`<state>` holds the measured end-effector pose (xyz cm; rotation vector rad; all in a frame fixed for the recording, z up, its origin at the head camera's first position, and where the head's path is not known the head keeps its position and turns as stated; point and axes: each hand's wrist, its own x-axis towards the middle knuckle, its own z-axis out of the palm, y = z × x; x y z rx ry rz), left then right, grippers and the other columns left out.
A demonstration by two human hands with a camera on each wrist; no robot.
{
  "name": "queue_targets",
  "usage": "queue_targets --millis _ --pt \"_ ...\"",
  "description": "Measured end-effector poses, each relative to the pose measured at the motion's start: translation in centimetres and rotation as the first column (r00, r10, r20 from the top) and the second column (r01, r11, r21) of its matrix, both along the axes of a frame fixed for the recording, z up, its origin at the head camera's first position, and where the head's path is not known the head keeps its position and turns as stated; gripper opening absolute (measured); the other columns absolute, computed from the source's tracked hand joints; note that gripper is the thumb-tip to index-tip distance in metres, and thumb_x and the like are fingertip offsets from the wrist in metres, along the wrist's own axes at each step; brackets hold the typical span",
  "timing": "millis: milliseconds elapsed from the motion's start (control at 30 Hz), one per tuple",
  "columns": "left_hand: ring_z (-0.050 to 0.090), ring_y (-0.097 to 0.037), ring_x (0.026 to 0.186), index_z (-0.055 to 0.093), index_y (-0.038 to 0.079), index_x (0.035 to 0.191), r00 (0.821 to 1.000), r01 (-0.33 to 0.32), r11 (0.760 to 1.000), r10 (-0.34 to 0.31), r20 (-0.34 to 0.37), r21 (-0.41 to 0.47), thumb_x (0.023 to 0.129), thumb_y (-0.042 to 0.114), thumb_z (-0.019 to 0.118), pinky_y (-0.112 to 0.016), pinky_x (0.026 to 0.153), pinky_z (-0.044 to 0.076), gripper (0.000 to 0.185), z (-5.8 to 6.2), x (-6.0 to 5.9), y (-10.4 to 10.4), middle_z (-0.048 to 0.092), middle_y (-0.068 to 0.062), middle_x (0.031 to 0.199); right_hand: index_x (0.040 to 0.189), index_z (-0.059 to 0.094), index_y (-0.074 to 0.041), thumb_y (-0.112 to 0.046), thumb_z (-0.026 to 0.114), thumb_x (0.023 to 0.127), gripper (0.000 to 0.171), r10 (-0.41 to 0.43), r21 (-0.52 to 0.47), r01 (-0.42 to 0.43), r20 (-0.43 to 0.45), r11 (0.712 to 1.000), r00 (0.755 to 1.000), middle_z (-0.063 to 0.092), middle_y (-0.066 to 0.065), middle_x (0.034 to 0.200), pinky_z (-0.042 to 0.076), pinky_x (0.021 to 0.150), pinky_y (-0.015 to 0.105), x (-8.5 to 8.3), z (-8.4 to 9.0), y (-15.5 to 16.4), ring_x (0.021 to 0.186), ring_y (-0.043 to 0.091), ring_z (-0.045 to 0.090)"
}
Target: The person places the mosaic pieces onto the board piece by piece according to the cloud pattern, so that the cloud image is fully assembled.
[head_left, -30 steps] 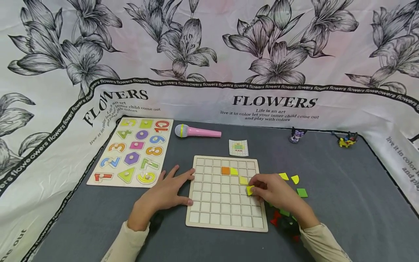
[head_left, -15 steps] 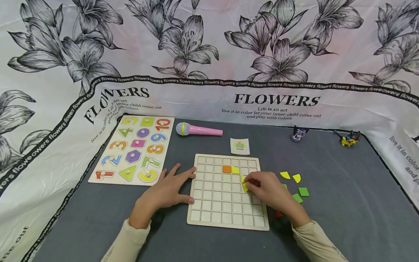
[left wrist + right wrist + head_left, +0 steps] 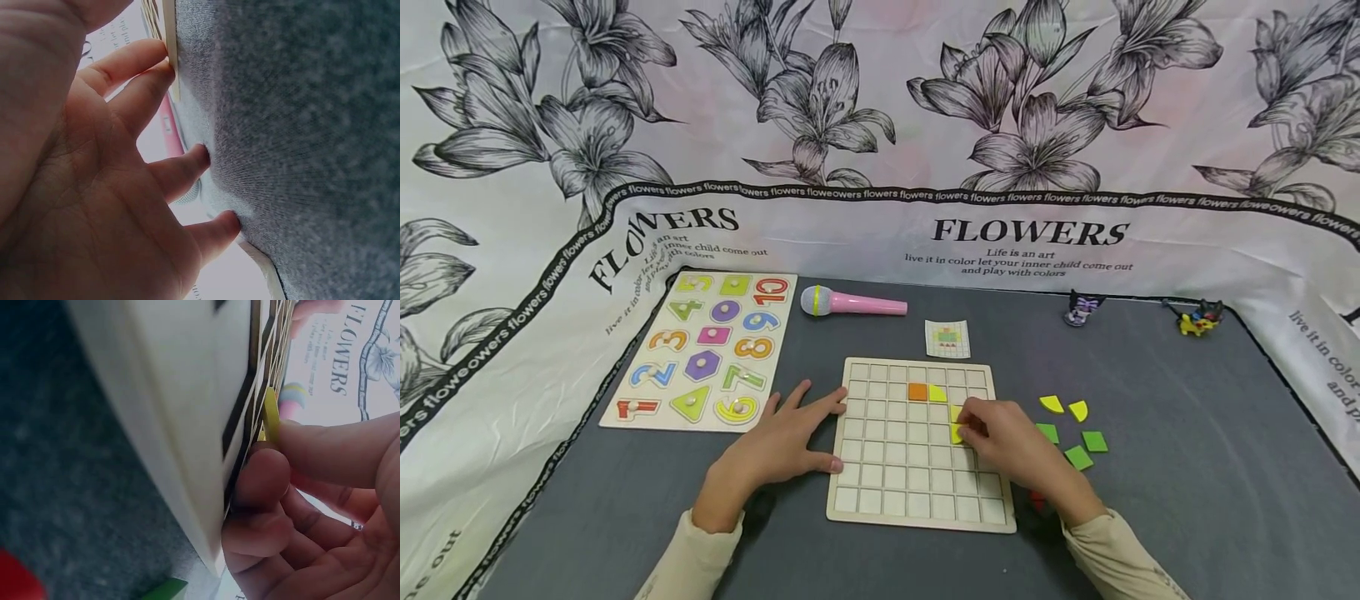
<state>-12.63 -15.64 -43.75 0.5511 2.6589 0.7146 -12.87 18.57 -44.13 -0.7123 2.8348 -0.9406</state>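
A square wooden grid board [image 3: 871, 475] lies flat on the dark grey cloth. My left hand [image 3: 772, 443] rests at its left edge with fingers spread; in the left wrist view two fingertips touch the board's side. My right hand [image 3: 1017, 442] reaches over the right part of the board and pinches a yellow tile [image 3: 271, 417], which stands tilted at a cell in the right wrist view. Just above it another yellow tile [image 3: 956, 412] sits in the grid, partly hidden by the fingers. An orange square tile [image 3: 917, 392] and a yellow quarter-round tile [image 3: 937, 392] lie in an upper row.
Loose yellow tiles [image 3: 1052, 404], green tiles [image 3: 1094, 442] and a red piece [image 3: 1037, 498] lie right of the board. Behind it are a pattern card [image 3: 947, 339] and a pink toy microphone [image 3: 867, 305]. A number puzzle [image 3: 688, 389] lies left; two small figurines [image 3: 1082, 309] stand back right.
My right hand has moved a little left with the yellow tile, bringing it over the cell below the other yellow tile. The left hand stays at the board's edge.
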Motion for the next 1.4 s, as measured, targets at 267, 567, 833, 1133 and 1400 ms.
queue_targets --millis 267,567,833,1133,1400 --pt "0.013 -0.044 0.162 0.037 0.018 0.169 1.0 0.005 1.0 -0.005 -0.016 0.01 0.088 0.041 0.089 -0.072 0.124 0.004 0.099 -0.2 0.0 -0.2 0.059 0.004 0.155 0.097 0.065 -0.008 -0.001 0.076 0.097 0.013 0.01 0.04 -0.011 0.016 0.999 1.0 0.058 -0.007 0.077 0.047 0.058 0.028 -0.2 0.4 -0.2 0.064 0.007 0.051" --pt "0.012 -0.044 0.162 0.037 0.017 0.169 1.0 0.007 1.0 -0.007 -0.016 0.012 0.087 0.041 0.09 -0.073 0.124 0.003 0.1 -0.2 0.0 -0.1 0.059 0.003 0.155 0.094 0.068 -0.013 -0.004 0.074 0.099 0.012 0.022 -0.09 -0.015 0.082 0.996 0.996 0.063 -0.009 0.078 0.049 0.059 0.027 -0.2 0.6 1.2 0.067 0.007 0.056" --pt "0.013 -0.045 0.162 0.037 0.017 0.169 1.0 0.003 1.0 -0.003 -0.011 0.011 0.087 0.04 0.09 -0.073 0.124 0.003 0.1 -0.2 0.0 -0.1 0.059 0.002 0.155 0.102 0.071 -0.008 -0.005 0.072 0.102 0.003 -0.091 -0.145 0.105 0.097 0.984 0.991 0.068 0.0 0.085 0.052 0.061 0.03 0.0 2.0 4.1 0.069 0.012 0.059" --pt "0.012 -0.045 0.162 0.038 0.017 0.169 1.0 0.004 1.0 -0.003 -0.008 0.013 0.088 0.039 0.09 -0.073 0.124 0.003 0.099 -0.1 0.0 -0.1 0.059 0.002 0.155 0.112 0.074 0.001 0.0 0.071 0.1 0.012 -0.237 -0.061 0.235 -0.015 0.97 0.971 0.073 0.008 0.103 0.057 0.075 0.041 -0.3 2.1 7.5 0.089 0.023 0.066" --pt "0.012 -0.044 0.162 0.037 0.018 0.169 1.0 0.008 1.0 -0.008 -0.007 0.009 0.088 0.04 0.089 -0.072 0.124 0.003 0.099 -0.2 0.0 -0.1 0.058 0.002 0.155 0.113 0.072 0.01 0.003 0.072 0.092 0.022 -0.299 0.068 0.304 -0.067 0.95 0.952 0.068 0.019 0.101 0.054 0.075 0.054 -1.0 1.4 9.4 0.089 0.034 0.063"
